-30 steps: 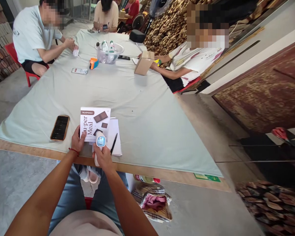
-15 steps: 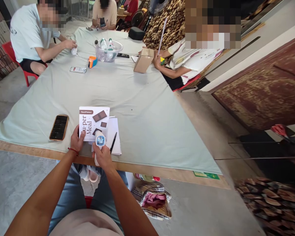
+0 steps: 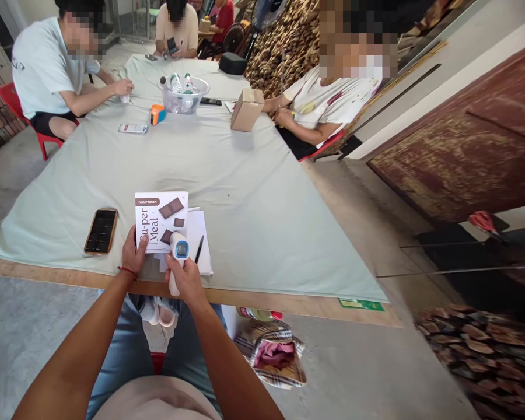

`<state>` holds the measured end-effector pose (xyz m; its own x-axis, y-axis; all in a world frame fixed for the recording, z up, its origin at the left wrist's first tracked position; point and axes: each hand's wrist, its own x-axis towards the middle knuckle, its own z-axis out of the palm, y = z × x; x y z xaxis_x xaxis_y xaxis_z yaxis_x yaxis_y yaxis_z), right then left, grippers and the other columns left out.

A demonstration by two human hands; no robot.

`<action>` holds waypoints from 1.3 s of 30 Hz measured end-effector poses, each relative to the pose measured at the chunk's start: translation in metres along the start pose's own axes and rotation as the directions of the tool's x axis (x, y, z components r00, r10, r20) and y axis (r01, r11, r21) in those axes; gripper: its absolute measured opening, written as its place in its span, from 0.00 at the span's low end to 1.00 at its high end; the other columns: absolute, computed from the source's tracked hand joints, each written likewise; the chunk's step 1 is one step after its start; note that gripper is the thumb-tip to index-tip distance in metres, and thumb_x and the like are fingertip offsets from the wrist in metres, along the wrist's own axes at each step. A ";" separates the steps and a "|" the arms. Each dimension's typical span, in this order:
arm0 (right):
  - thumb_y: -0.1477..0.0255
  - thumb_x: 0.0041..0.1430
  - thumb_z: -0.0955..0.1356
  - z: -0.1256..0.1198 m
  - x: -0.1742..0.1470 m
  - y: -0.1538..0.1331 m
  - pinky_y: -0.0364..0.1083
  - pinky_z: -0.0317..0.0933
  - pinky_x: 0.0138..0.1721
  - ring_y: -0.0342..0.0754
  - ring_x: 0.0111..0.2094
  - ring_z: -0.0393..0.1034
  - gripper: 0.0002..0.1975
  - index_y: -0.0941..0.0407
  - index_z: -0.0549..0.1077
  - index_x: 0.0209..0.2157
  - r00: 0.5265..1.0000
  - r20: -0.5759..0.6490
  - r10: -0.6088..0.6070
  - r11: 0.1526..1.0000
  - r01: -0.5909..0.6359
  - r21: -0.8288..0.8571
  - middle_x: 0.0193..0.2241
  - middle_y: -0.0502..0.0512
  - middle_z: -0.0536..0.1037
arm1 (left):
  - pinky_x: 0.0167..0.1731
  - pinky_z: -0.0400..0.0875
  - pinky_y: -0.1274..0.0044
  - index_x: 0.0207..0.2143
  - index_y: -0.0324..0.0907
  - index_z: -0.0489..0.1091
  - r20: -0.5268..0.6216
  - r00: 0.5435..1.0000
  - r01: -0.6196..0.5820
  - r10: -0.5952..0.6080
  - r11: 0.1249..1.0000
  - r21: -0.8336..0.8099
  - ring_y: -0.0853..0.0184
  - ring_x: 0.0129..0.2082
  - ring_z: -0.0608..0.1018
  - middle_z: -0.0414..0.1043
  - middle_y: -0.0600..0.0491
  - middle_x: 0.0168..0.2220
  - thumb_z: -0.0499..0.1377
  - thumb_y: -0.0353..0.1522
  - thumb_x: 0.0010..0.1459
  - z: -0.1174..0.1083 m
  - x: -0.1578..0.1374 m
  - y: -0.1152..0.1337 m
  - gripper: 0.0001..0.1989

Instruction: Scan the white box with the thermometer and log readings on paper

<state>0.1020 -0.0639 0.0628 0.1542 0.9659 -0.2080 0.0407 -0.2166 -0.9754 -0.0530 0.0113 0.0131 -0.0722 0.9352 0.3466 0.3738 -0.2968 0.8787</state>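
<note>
My left hand (image 3: 134, 252) grips the lower left edge of a white box (image 3: 151, 204) printed "NutriMotion" and "Meal", with brown bars pictured on it. The box stands tilted up above the table's near edge. In my right hand (image 3: 187, 281) is a white infrared thermometer (image 3: 174, 287), held by its handle with fingers wrapped round it. Its small blue-framed screen (image 3: 182, 249) faces me, and its head is close in front of the box's lower right corner. Behind these, white papers (image 3: 204, 256) lie on the cloth with a black pen (image 3: 199, 249) on top.
A phone (image 3: 101, 231) lies left of my left hand. Farther off are a clear basin (image 3: 186, 104) with bottles, an orange-and-blue tape dispenser (image 3: 157, 114), another phone (image 3: 133, 128) and a cardboard box (image 3: 247, 109). Other people sit around the table. A checked bag (image 3: 280, 356) stands on the floor.
The whole view has shifted slightly. The thermometer's screen has gone from bright blue to greyish. The person on the right has lowered a long pale strip. Both my hands keep their holds.
</note>
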 end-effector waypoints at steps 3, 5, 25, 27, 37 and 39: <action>0.55 0.52 0.67 -0.021 0.003 0.000 0.45 0.62 0.28 0.46 0.22 0.68 0.17 0.56 0.72 0.28 0.997 -0.081 0.021 0.999 -0.017 0.040 0.16 0.48 0.73 | 0.51 0.70 0.64 0.55 0.38 0.63 -0.005 1.000 -0.013 0.013 1.000 0.028 0.55 0.50 0.76 0.73 0.41 0.50 0.50 0.48 0.64 -0.001 0.002 -0.001 0.27; 0.54 0.50 0.68 -0.039 0.005 -0.002 0.44 0.61 0.27 0.45 0.22 0.67 0.18 0.56 0.71 0.26 0.983 -0.184 0.002 1.000 0.003 0.030 0.16 0.48 0.73 | 0.50 0.70 0.64 0.55 0.38 0.64 -0.012 1.000 -0.017 0.018 0.999 0.042 0.55 0.49 0.76 0.73 0.41 0.50 0.50 0.49 0.63 -0.001 0.003 -0.002 0.28; 0.57 0.56 0.66 -0.109 0.030 0.007 0.46 0.62 0.33 0.51 0.32 0.70 0.16 0.55 0.72 0.32 0.926 -0.347 -0.147 0.907 -0.013 -0.420 0.29 0.55 0.76 | 0.48 0.71 0.64 0.55 0.39 0.64 -0.011 1.000 -0.012 0.013 0.998 0.066 0.54 0.47 0.76 0.74 0.42 0.49 0.51 0.52 0.62 -0.003 0.009 -0.008 0.30; 0.62 0.58 0.66 -0.112 0.045 0.009 0.48 0.62 0.37 0.53 0.39 0.71 0.13 0.55 0.72 0.40 0.938 -0.311 -0.150 0.751 -0.097 -0.653 0.39 0.59 0.76 | 0.51 0.70 0.63 0.58 0.39 0.61 -0.017 0.999 -0.027 0.029 0.998 0.064 0.54 0.50 0.75 0.71 0.41 0.52 0.50 0.52 0.63 -0.002 0.008 -0.009 0.32; 0.69 0.59 0.67 -0.128 0.078 0.021 0.51 0.61 0.45 0.57 0.46 0.69 0.20 0.58 0.68 0.52 0.967 -0.235 -0.097 0.399 -0.179 -0.900 0.46 0.66 0.72 | 0.52 0.67 0.65 0.61 0.36 0.51 -0.246 0.966 -0.084 0.083 0.996 0.005 0.57 0.50 0.72 0.65 0.39 0.51 0.48 0.53 0.63 0.006 0.005 -0.009 0.36; 0.71 0.57 0.67 -0.125 0.074 0.026 0.53 0.58 0.49 0.59 0.50 0.67 0.21 0.59 0.68 0.53 0.946 -0.234 -0.226 0.389 -0.133 -0.911 0.48 0.68 0.71 | 0.54 0.65 0.64 0.62 0.36 0.49 -0.314 0.945 -0.084 0.088 0.996 0.026 0.56 0.52 0.70 0.62 0.39 0.53 0.48 0.53 0.63 0.007 0.005 -0.011 0.36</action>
<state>0.2374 -0.0157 0.0315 0.3678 0.9290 0.0408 0.8952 -0.3419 -0.2858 -0.0511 0.0206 0.0032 -0.3256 0.7974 0.5081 0.4025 -0.3694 0.8376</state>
